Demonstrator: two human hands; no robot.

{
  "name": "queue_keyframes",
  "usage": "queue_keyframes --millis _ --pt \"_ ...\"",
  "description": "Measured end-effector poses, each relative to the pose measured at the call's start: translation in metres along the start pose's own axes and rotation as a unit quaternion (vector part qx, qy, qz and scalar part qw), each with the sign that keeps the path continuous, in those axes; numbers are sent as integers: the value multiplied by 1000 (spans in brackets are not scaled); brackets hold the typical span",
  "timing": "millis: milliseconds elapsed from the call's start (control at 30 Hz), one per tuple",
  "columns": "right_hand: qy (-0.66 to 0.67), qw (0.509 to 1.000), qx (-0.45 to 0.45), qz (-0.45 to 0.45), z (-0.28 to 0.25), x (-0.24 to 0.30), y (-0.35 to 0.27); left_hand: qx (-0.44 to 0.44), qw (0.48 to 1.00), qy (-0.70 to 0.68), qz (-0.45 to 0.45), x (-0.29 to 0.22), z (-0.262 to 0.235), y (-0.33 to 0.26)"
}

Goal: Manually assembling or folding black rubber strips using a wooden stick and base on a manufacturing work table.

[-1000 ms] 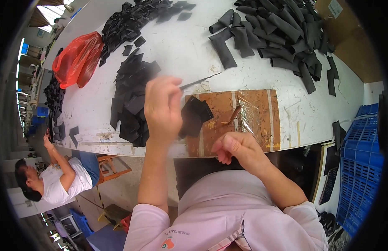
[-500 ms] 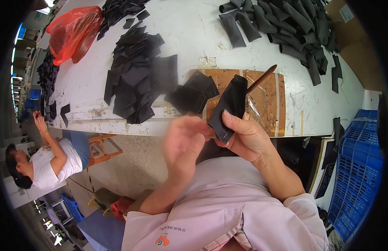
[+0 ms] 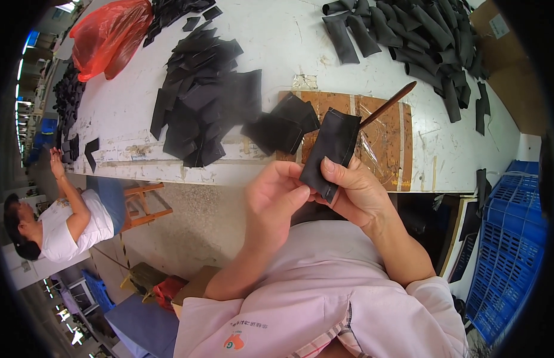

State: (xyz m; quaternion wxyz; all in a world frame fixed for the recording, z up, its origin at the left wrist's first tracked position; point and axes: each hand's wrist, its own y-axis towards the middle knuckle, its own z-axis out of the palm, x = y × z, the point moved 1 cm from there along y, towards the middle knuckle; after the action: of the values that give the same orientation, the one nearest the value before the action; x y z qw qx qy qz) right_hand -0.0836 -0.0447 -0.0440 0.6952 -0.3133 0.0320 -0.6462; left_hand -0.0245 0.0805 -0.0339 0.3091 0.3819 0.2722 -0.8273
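Observation:
A small black fabric piece (image 3: pixel 332 140) with stitched edges is held in front of me, tilted, above the table's near edge. My right hand (image 3: pixel 361 190) grips its lower right side, thumb on top and fingers behind. A brown pointed stick (image 3: pixel 389 106) slants up to the right from behind the fabric; its lower part is hidden by the fabric and the right hand. At the lower left edge of the piece, my left hand (image 3: pixel 274 200) is closed, thumb and fingers pinching the fabric. Several flat black pieces (image 3: pixel 283 128) lie just beyond the left hand.
Under the work lies a brown board (image 3: pixel 402 149) with clear tape. A heap of flat black pieces (image 3: pixel 196 101) is to the left, rolled black tubes (image 3: pixel 420 30) at far right. Also around: red plastic bag (image 3: pixel 110 39), cardboard box (image 3: pixel 509 71), blue crate (image 3: pixel 509 238), another person (image 3: pixel 80 221).
My left hand has come up to the fabric piece and closed on its lower edge. The stick now sticks out farther to the upper right.

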Motion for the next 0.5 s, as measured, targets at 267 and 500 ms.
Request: queue_keyframes --millis 267,500 --pt "1 1000 -15 5 1 -1 3 1 1000 -6 2 2 -4 2" --pt "-1 1000 -21 -6 2 -2 4 -14 1000 4 2 5 -6 4"
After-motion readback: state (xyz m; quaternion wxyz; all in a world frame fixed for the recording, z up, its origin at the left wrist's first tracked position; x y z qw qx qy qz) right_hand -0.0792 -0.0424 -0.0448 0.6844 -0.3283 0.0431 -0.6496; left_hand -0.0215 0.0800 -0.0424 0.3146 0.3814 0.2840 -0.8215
